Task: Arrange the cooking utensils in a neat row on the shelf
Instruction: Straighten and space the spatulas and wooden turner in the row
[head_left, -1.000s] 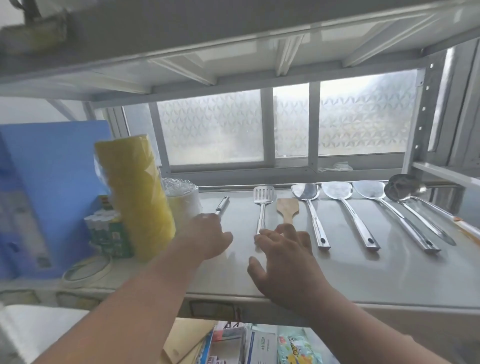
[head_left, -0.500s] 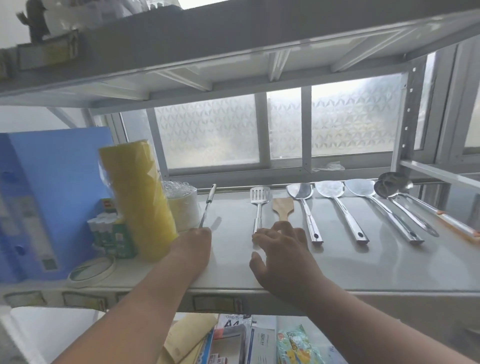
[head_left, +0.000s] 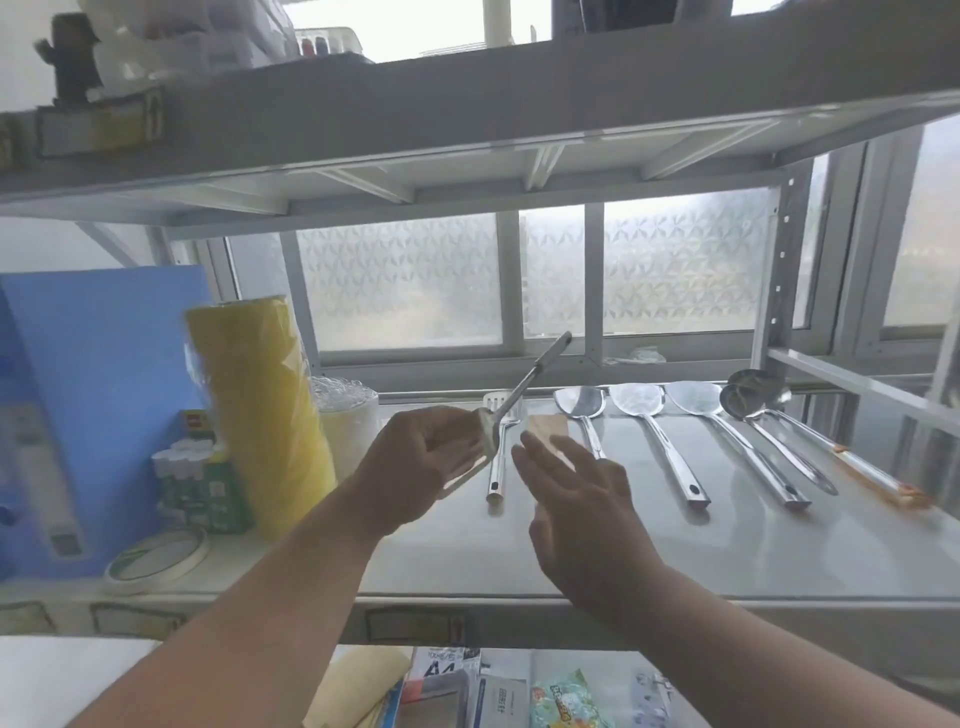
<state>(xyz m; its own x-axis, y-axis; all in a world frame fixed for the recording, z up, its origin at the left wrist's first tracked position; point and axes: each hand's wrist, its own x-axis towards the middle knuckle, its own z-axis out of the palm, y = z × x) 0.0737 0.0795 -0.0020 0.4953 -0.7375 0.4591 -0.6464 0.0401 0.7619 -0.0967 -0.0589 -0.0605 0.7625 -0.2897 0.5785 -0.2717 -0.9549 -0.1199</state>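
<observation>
The left hand (head_left: 431, 457) pinches a slim steel utensil (head_left: 524, 387) by its flat end (blurred, so its exact shape is unclear), handle angled up toward the window, above the smooth grey shelf (head_left: 675, 551). The right hand (head_left: 576, 499) hovers relaxed, fingers straight, gripping nothing. Along the shelf's back edge lie a slotted turner (head_left: 496, 447), a wooden spatula (head_left: 545, 428) and glossy steel ladles (head_left: 670, 436), handles toward the front edge.

Wooden spatula (head_left: 546, 429) handle hidden behind right hand (head_left: 582, 512). Held utensil's (head_left: 524, 387) head blurred in left hand (head_left: 423, 460).
</observation>
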